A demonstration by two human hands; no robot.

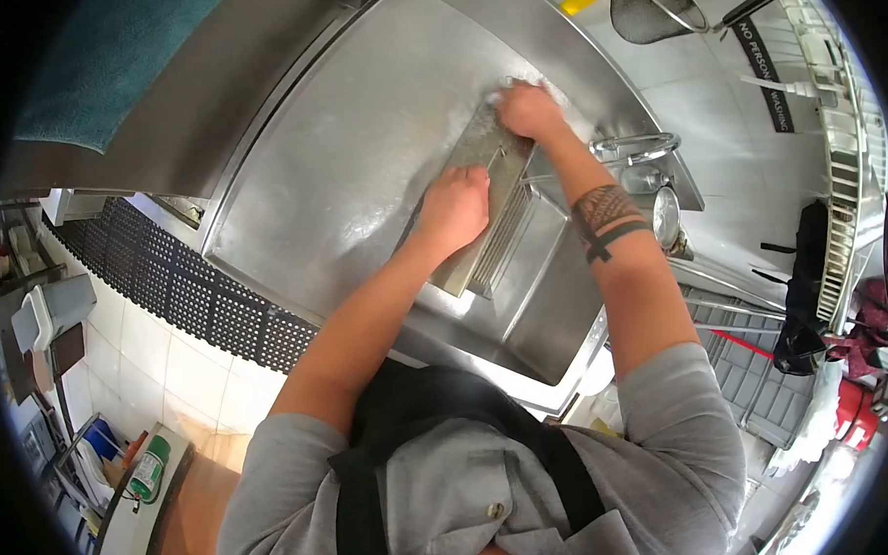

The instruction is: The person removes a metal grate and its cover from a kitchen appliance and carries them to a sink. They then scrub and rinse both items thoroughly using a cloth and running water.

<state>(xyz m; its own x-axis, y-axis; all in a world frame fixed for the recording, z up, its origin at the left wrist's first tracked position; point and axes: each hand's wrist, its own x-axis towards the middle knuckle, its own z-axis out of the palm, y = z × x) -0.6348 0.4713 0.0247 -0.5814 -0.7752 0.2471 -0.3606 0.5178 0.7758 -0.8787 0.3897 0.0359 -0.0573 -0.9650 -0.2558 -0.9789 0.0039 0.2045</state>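
A long metal panel with slats along one side (501,192) lies tilted across the stainless steel sink unit (312,135), over the basin's edge. My left hand (455,211) is closed on the panel's near left edge. At the panel's far end my right hand (527,109) is closed, with whitish suds around its fingers; what it holds is hidden. A curved metal tap (645,149) stands beside my right forearm.
The basin (552,283) lies right of the panel. A mesh strainer (658,8) hangs at the top right, near a wire rack (841,166). Black perforated matting (185,282) covers the floor at left. A teal cloth (104,64) is at the upper left.
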